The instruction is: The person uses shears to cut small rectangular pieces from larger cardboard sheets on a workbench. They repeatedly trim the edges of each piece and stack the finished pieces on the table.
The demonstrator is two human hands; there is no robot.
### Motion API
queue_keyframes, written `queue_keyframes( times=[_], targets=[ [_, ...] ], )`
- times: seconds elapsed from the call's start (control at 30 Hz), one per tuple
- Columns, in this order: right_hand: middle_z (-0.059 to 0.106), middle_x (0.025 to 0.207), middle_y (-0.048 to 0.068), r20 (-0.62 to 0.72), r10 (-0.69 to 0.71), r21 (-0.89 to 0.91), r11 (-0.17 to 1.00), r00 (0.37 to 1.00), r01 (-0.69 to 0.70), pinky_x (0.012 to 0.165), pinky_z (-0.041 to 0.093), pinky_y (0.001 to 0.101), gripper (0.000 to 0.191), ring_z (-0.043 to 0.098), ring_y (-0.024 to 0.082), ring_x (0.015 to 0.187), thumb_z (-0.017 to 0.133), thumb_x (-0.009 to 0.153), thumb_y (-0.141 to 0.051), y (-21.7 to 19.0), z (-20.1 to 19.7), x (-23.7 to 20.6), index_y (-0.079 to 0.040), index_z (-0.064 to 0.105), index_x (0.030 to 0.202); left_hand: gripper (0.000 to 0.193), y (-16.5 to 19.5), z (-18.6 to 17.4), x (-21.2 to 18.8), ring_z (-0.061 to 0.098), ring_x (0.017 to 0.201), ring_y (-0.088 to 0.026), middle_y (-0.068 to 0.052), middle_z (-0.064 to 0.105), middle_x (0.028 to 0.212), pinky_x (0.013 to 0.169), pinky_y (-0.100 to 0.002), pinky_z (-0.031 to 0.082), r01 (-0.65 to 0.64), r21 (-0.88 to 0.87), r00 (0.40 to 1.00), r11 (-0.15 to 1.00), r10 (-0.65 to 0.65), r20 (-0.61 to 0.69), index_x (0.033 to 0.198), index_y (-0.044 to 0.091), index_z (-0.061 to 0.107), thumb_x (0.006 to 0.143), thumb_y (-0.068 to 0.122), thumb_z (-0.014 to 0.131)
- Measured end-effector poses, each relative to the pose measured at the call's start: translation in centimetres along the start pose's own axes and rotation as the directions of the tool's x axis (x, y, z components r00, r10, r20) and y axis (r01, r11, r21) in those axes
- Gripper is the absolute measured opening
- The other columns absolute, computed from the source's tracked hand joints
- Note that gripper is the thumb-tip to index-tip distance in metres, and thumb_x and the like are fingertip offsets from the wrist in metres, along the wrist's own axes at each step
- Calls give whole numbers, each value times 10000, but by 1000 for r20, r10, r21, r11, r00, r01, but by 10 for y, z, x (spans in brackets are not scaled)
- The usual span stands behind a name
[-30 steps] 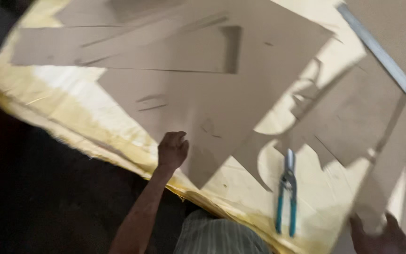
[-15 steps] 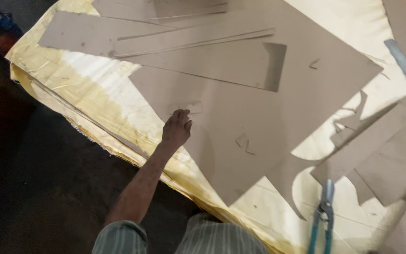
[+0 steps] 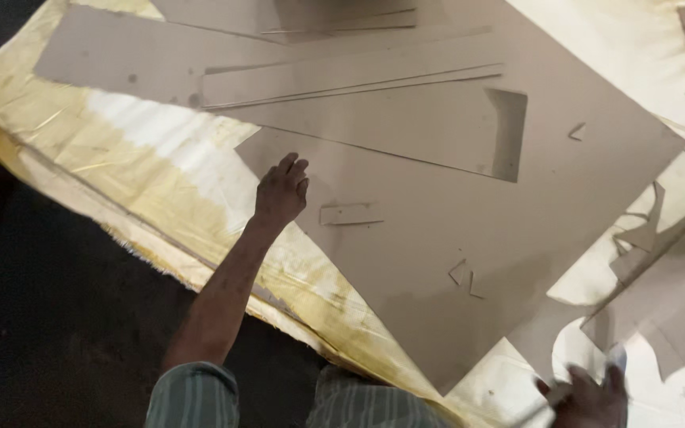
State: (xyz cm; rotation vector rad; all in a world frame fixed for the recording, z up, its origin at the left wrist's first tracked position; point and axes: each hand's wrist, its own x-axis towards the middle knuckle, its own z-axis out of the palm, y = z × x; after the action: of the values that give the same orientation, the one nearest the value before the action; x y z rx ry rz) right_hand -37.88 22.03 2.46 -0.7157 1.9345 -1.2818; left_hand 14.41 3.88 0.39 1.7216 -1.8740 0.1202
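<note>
On yellow sheeting (image 3: 120, 170), left hand (image 3: 281, 192) touching large grey-brown cardboard sheet (image 3: 469, 230)

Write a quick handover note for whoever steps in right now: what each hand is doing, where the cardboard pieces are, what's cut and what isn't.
Left hand: flat, fingers spread, pressing on the near-left edge of the large cardboard sheet; nothing held in its grip.
Right hand: at the bottom edge of the view, partly cut off and blurred; whether it holds anything cannot be told.
The sheet lies on the yellowish floor covering. Long cardboard strips lie across its far side; offcuts lie to the right.
Done: the sheet already shows a rectangular cutout and several short cuts.
Left: most of the sheet is still whole.
</note>
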Motion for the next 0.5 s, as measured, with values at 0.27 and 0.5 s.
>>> queue_keyframes(
  times=[0.27, 0.5],
  targets=[
    [618, 1222, 234, 120, 227, 203, 947, 966, -248, 876, 575, 419, 647, 645, 329, 1084, 706, 942, -135, 40, 63, -26, 63, 395, 1473, 539, -16, 17, 85, 653, 1065, -361, -204, 573, 1312, 883, -467, 570, -233, -70, 971, 970, 236, 37, 1432, 78, 513, 927, 125, 696],
    [646, 1133, 227, 30, 343, 46, 938, 939, -344, 866, 548, 467, 516, 650, 327, 1008, 690, 948, -194, 80, 92, -29, 62, 553, 1375, 649, -46, 10, 217, 610, 1154, -364, -138, 601, 1340, 973, -504, 504, -262, 60, 943, 963, 242, 229, 1472, 150, 490, 875, 158, 744]
  ],
)
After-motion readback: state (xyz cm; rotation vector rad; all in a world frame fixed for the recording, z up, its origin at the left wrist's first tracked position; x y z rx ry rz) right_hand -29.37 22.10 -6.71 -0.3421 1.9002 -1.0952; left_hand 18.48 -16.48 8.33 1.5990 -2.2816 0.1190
